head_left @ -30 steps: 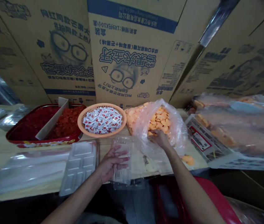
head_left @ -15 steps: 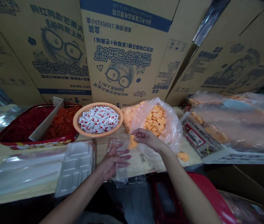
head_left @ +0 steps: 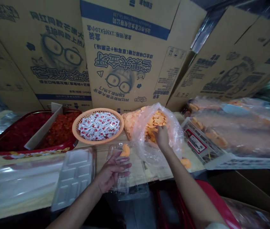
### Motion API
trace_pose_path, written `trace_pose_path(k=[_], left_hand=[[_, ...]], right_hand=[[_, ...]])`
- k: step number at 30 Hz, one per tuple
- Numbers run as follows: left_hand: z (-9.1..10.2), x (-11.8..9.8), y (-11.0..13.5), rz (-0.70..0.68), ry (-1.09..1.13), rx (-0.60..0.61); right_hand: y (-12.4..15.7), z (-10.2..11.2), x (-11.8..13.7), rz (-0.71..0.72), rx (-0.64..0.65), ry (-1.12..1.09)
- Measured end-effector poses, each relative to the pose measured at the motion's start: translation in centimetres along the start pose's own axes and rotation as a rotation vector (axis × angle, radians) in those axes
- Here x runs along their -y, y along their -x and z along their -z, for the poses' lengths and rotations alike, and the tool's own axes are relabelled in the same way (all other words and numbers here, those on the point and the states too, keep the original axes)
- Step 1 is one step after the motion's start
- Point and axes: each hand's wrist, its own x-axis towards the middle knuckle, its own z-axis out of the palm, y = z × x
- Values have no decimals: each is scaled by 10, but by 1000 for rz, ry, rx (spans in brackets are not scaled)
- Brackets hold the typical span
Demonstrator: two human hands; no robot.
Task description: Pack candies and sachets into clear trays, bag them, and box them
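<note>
My left hand point(head_left: 112, 171) lies over a clear plastic tray point(head_left: 122, 187), its fingers stretched out and apart. An orange candy piece point(head_left: 125, 150) is at the tray's far end, touching or very close to my left fingertips; I cannot tell which. My right hand point(head_left: 162, 136) reaches down into the mouth of a clear plastic bag point(head_left: 173, 133) full of orange candy pieces point(head_left: 157, 118). Its fingertips are hidden among the pieces, so whether they grip one does not show.
Left of the bag stands an orange basket point(head_left: 74, 128) of small white-and-red sachets. Farther left is a red tub point(head_left: 39, 153) with a divider. A compartment tray point(head_left: 74, 178) lies nearer. At right, a white crate point(head_left: 223, 163) holds bagged candy. Cardboard boxes point(head_left: 125, 44) line the back.
My right hand has gone from beside the left fingers, where it held an orange candy piece, into the bag. That piece is now at the tray's far end by my left hand.
</note>
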Motion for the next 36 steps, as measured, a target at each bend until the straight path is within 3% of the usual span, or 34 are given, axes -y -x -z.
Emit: trace_pose_path(k=[4, 7, 10, 13, 16, 20, 25, 28, 30, 33, 36], left_hand=[[6, 0, 2, -6, 35, 23], [11, -4, 5, -31, 80, 47], [14, -12, 11, -49, 88, 33], [14, -21, 19, -78, 78, 19], [16, -29, 26, -120, 70, 17], [23, -40, 37, -164, 64, 25], [38, -50, 48, -214, 99, -15], [54, -58, 58, -253, 133, -61], [67, -64, 68, -274, 137, -125], [89, -76, 86, -313, 144, -188], [109, -89, 102, -360, 176, -225]], right_hand=[[-22, -2, -33, -14, 35, 73], [-22, -3, -33, 28, 11, 63], [-5, 3, -7, 120, -71, -21], [28, 9, 36, 289, -125, -188], [62, 6, 80, 546, 36, -361], [83, -7, 118, 797, 310, -348], [84, -19, 144, 985, 377, -336], [72, -30, 159, 945, 326, -478], [56, -44, 171, 823, 338, -522], [23, -76, 194, 621, 501, -394], [-1, -114, 218, 539, 617, -297]])
